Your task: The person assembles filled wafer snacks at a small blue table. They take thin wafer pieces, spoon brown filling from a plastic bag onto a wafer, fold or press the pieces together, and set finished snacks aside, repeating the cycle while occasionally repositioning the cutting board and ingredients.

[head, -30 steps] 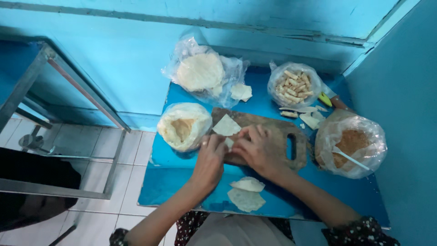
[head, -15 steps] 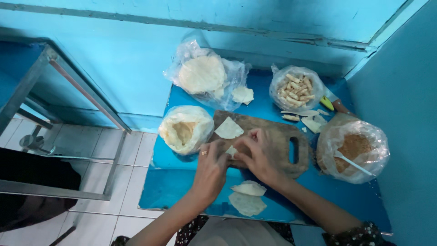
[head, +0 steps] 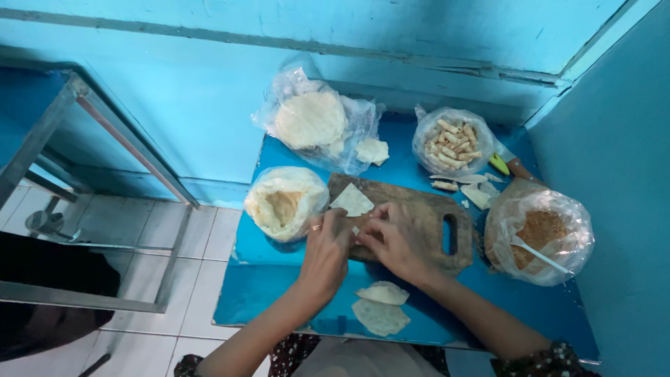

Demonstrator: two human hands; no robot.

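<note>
Left hand, right hand still together, wrapper piece pinched, cutting board unmoved

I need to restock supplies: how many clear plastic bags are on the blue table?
4. Flat rounds bag at back left; rolled sticks bag at back right; bag beside the left hand; brown filling bag at right.

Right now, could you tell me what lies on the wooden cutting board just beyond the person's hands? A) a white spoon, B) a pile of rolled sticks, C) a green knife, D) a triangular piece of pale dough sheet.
D: a pale triangular dough sheet lies on the wooden cutting board, just beyond the left hand and right hand, which meet over a small piece.
</note>
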